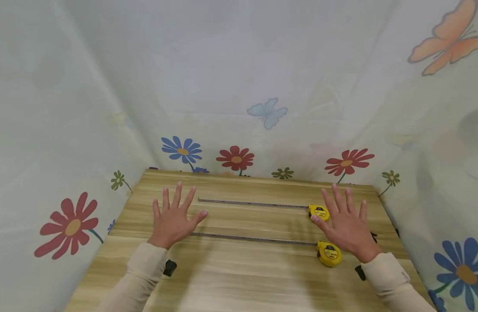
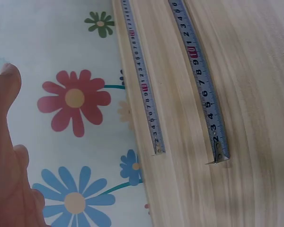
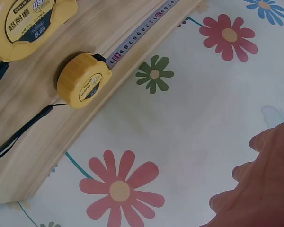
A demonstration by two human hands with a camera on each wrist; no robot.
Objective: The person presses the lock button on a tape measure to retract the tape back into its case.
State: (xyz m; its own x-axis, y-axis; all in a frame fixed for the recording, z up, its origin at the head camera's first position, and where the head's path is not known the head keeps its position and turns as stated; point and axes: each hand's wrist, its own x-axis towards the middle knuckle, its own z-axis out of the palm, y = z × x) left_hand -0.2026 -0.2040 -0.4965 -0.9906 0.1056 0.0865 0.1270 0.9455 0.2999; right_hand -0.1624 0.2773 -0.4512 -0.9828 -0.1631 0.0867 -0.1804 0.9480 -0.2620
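From here I have the bare left hand (image 1: 173,223) and right hand (image 1: 348,229) spread wide, gripping nothing, above a wood-grain tabletop (image 1: 239,281), where two rounded yellow-and-black tape measures (image 1: 329,254) lie rightward, flat metal blades (image 2: 202,85) probably locked, since they lie extended unheld.

Soft, diffuse light here, blurry-edged shadows (image 1: 189,271) streaking down the wooden tabletop (image 1: 239,289), a pale sheen glowing between them, while in the left wrist view the nearer tape blade's (image 2: 203,90) numerals read crisply!
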